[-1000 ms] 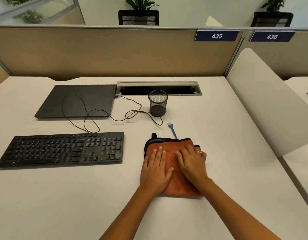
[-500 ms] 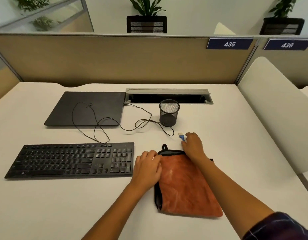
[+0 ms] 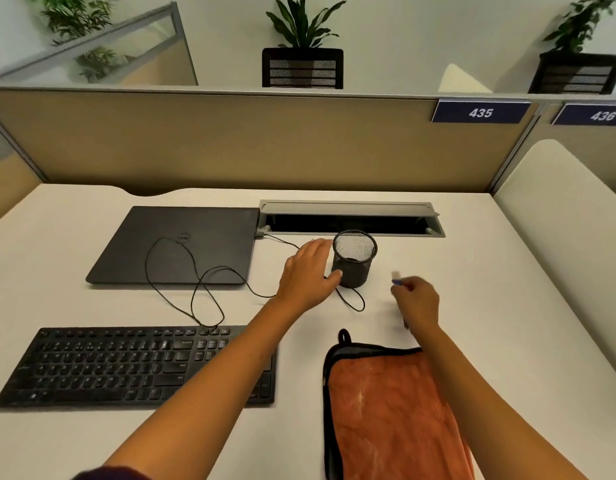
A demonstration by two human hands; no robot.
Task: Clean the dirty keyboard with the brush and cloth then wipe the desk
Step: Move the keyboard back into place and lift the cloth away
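White desk (image 3: 473, 341) inside an office cubicle. Nearest, a folded orange cloth (image 3: 386, 410) lies flat, a black keyboard (image 3: 126, 365) to its left. Beyond the cloth, the right hand (image 3: 419, 303) is closed around a blurred blue brush (image 3: 397, 279). Farther back, the left hand (image 3: 308, 271) curls half open against a black mesh cup (image 3: 354, 259), thumb touching it, beside a shut laptop (image 3: 175, 247).

- One view only, head-worn, wide-angle; nothing to overlap with.
- Looks forward and down from above the near edge of the table (image 3: 438, 271).
- Faces the partition (image 3: 230, 143) at the far side; plants on top of it are in frame.
- Close: both forearms enter from the bottom edge, keyboard (image 3: 126, 365) low left, cloth (image 3: 386, 410) low right.
- Edges bend from lens distortion.
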